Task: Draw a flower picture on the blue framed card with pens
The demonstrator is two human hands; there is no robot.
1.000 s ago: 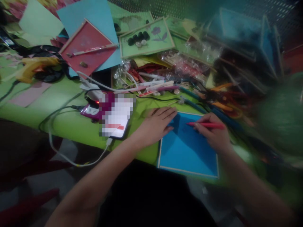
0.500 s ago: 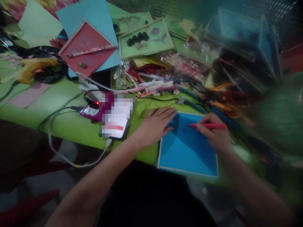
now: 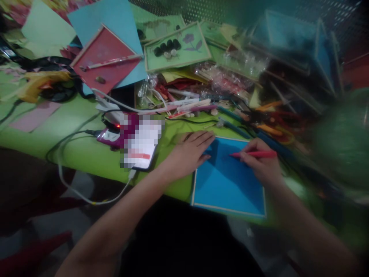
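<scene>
A blue board [image 3: 230,188] with thin pale strips along its edges lies flat at the front of the green table. My right hand [image 3: 261,161] is closed around a pink marker [image 3: 261,153], whose tip meets the blue surface in the upper part. Some faint dark lines show near the tip. My left hand [image 3: 193,154] lies flat with fingers stretched out over the board's upper left edge, casting a shadow on it. Nothing is held in that hand.
Left of my left arm a phone [image 3: 142,142] rests against a purple power strip [image 3: 112,138] with cables. Behind are a red framed board [image 3: 106,57], a green framed picture [image 3: 177,50], and a clutter of pens and sticks. A yellow glue gun [image 3: 40,82] lies far left.
The pink marker and my right hand have shifted very slightly right and down on the blue board. My left hand stays in place.
</scene>
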